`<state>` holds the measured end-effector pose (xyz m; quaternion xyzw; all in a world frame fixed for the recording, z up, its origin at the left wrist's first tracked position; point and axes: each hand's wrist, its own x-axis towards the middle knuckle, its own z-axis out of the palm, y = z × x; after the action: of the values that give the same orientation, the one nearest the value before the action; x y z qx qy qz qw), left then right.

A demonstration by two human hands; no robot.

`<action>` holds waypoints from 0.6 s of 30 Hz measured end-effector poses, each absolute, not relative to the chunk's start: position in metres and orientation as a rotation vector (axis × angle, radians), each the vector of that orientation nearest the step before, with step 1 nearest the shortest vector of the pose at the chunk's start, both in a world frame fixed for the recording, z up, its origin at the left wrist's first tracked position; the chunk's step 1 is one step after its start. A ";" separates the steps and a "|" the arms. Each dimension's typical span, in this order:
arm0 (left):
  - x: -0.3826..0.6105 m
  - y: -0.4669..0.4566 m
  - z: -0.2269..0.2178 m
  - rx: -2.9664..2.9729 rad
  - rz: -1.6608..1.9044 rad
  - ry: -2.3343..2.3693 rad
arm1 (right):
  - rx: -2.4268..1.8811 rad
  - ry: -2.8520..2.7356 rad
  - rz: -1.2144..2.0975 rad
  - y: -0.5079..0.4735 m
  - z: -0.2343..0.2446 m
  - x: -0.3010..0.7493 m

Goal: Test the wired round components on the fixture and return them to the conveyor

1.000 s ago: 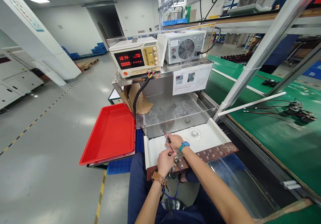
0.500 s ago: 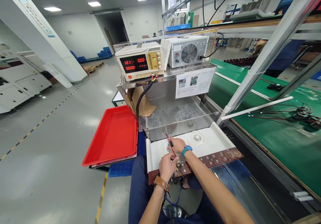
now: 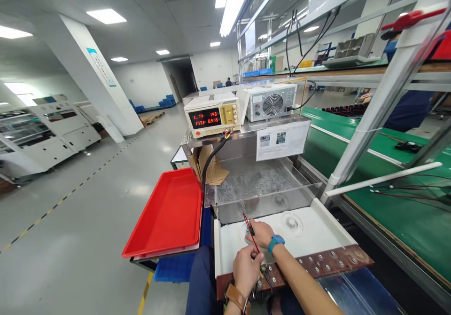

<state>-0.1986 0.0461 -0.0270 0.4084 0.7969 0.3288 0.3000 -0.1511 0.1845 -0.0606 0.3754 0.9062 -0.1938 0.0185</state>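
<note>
My right hand (image 3: 261,234), with a blue watch on its wrist, is closed around a small dark part (image 3: 251,229) with some green on it, over the left end of a white tray (image 3: 327,228). Most of that part is hidden by the fingers. A thin red wire (image 3: 252,238) slants down from beside it to my left hand (image 3: 247,264), which pinches the wire's lower end at a brown strip (image 3: 315,264) set with metal studs. A brown band is on my left wrist. Red digits glow on the power supply (image 3: 211,117) behind.
A clear upright panel (image 3: 260,203) stands behind the white tray. To the left lies a red tray (image 3: 169,211). A thick black cable (image 3: 207,162) hangs from the power supply. A green conveyor (image 3: 398,211) and a white post (image 3: 355,131) are at the right.
The view has tilted up, so everything sits lower and a bit further right. The power supply's digits went from zeros to values such as 1.46 and 8.315. Both hands keep their hold.
</note>
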 end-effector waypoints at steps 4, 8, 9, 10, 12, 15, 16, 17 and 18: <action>-0.199 0.046 -0.029 1.086 0.874 2.126 | 1.169 2.831 -0.602 0.182 -0.058 -0.152; -0.198 0.045 -0.030 1.092 0.899 2.114 | 1.176 2.855 -0.634 0.183 -0.060 -0.151; -0.198 0.045 -0.031 1.096 0.908 2.115 | 1.183 2.863 -0.649 0.184 -0.062 -0.152; -0.198 0.045 -0.032 1.099 0.920 2.120 | 1.197 2.872 -0.671 0.185 -0.064 -0.152; -0.199 0.045 -0.035 1.104 0.970 2.103 | 1.272 2.903 -0.760 0.186 -0.067 -0.153; -0.203 0.047 -0.042 1.109 1.140 1.979 | 1.555 2.992 -1.093 0.192 -0.064 -0.148; -0.205 0.047 -0.045 1.100 1.208 1.927 | 1.688 3.013 -1.264 0.196 -0.060 -0.142; -0.206 0.048 -0.047 1.079 1.270 1.885 | 1.829 3.015 -1.452 0.203 -0.055 -0.132; -0.208 0.049 -0.049 1.049 1.320 1.854 | 1.976 2.992 -1.641 0.212 -0.048 -0.117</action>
<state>-0.2078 0.0494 -0.0487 0.3978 0.7026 0.5005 0.3124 -0.1170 0.2120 -0.0482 0.4614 0.6987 -0.3832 -0.3900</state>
